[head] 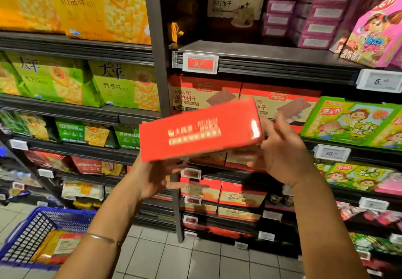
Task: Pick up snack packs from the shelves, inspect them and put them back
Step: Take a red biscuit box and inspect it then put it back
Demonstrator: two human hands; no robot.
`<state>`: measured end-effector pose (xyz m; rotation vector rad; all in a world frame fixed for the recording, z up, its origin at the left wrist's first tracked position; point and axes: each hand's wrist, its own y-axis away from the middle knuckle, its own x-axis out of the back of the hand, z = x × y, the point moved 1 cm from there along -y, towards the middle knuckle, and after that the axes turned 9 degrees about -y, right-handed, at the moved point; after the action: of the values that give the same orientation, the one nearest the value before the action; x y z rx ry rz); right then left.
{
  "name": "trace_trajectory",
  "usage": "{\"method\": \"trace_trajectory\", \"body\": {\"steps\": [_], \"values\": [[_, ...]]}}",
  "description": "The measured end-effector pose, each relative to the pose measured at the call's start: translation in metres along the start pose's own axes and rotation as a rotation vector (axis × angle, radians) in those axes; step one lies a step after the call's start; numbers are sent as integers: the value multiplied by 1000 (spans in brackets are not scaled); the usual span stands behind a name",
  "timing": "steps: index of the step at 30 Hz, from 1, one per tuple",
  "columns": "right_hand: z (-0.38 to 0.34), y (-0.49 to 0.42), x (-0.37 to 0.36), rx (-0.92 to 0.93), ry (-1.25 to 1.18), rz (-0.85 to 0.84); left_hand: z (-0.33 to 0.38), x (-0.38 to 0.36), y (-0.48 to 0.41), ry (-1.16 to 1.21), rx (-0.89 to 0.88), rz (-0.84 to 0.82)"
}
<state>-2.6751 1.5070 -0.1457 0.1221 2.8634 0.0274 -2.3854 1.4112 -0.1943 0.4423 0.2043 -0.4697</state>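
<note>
A person holds a red box (pixel 200 129) of biscuits up in front of the shelves (pixel 272 61), tilted so its right end sits higher than its left. The left hand (pixel 152 176) supports the box from below at its lower left part, fingers curled up under its bottom edge. The right hand (pixel 280 150) grips the right end, fingers wrapped around that end and the back of the hand facing the camera. The print on the box is blurred. Behind it, on the shelf at the same height, stand more red boxes (pixel 204 93) of the same kind. A red price tag (pixel 200 63) hangs on the shelf edge above them. Green cracker bags (pixel 124 85) fill the shelf to the left, and a blue basket (pixel 32 235) with packs inside sits at lower left above the tiled floor (pixel 195 261).
</note>
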Motion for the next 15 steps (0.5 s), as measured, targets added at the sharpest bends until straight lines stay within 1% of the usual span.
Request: {"method": "trace_trajectory", "body": {"steps": [1,2,3,5,7,10,14,15], "values": [[-5,0,5,83,20,11,-1,3,1,-29,21,-33],[-11,1,8,108,-27,11,0,4,3,-49,52,-67],[-17,2,9,99,-84,-11,1,2,6,-42,65,-90],[-27,1,5,95,-66,-69,6,-2,11,-4,33,-85],[-31,1,2,145,-59,-54,11,-6,9,4,-68,-14],[-41,4,-2,245,-87,-58,32,-16,10,-38,-246,49],[-71,7,-9,354,-101,-58,76,-25,19,-268,-553,94],[-82,8,-10,376,-103,-34,91,-27,21,-392,-639,136]]}}
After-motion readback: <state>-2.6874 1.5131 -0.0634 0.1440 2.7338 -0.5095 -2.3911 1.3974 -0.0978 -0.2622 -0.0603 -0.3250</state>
